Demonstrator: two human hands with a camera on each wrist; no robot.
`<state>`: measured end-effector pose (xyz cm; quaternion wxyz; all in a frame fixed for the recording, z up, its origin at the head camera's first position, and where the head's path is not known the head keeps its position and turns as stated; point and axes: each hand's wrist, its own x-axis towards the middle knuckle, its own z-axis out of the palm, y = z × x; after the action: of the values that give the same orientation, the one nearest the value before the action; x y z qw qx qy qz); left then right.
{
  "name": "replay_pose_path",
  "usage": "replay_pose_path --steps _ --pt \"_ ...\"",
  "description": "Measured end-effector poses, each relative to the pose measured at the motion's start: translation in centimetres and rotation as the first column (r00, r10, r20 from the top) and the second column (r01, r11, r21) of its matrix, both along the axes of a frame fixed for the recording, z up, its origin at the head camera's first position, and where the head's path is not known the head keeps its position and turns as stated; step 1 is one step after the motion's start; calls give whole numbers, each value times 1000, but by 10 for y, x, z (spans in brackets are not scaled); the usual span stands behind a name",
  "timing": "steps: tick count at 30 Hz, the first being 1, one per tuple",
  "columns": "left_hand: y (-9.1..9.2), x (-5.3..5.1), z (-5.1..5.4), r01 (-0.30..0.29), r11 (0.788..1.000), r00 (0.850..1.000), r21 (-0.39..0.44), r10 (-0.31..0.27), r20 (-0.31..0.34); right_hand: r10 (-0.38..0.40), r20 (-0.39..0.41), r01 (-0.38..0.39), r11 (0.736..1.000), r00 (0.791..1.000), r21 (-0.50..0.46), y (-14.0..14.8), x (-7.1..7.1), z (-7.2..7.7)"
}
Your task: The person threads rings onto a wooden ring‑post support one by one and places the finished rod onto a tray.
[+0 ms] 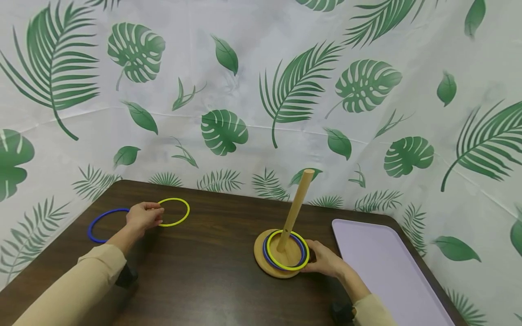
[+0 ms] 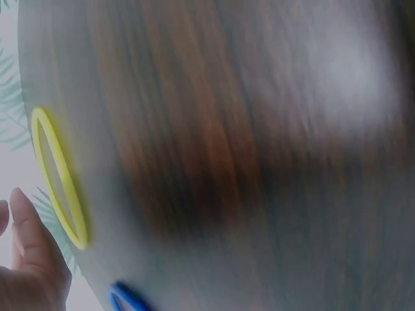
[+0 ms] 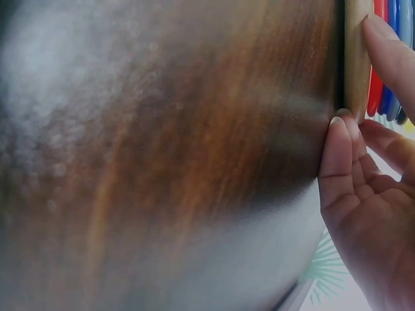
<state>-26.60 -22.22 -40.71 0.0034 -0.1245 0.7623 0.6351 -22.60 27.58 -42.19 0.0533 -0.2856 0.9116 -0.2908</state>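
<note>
In the head view my left hand (image 1: 142, 216) hovers at the near left edge of a yellow ring (image 1: 188, 209) lying on the table. The left wrist view shows its fingers extended beside that yellow ring (image 2: 61, 168), with no ring between them. Behind the hand lies a blue ring (image 1: 90, 231), partly hidden by it. My right hand (image 1: 324, 261) holds the edge of a wooden ring-toss stand (image 1: 261, 253), thumb and fingers on its round base (image 3: 356, 65). Several stacked rings circle its tilted-looking peg (image 1: 297, 203), yellow on top, with a red ring (image 3: 378, 65) lowest.
A lilac tray (image 1: 383, 258) lies along the table's right side, right of the stand. The dark wood table (image 1: 212, 271) ends at a white cloth backdrop (image 1: 244, 90) printed with green leaves.
</note>
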Motion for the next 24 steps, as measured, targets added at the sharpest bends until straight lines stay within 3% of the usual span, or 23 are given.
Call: replay_pose_path --steps 5,8,11,17,24 --pt "-7 -3 -4 -88 988 996 -128 86 -16 -8 11 8 1000 1000 -4 1 0 -2" --pt "-11 -3 -6 -98 965 995 -241 95 -25 -10 14 10 1000 1000 1 1 0 -3" --pt "-15 -3 -8 -81 939 997 -334 77 -27 -13 9 13 1000 1000 5 1 0 -3" --pt "-18 -4 -7 -36 860 998 -508 53 20 -17 19 17 1000 1000 -1 1 0 -3" --pt "-17 -6 -4 33 795 998 -606 3 59 -3 51 5 999 999 -40 2 0 -3"
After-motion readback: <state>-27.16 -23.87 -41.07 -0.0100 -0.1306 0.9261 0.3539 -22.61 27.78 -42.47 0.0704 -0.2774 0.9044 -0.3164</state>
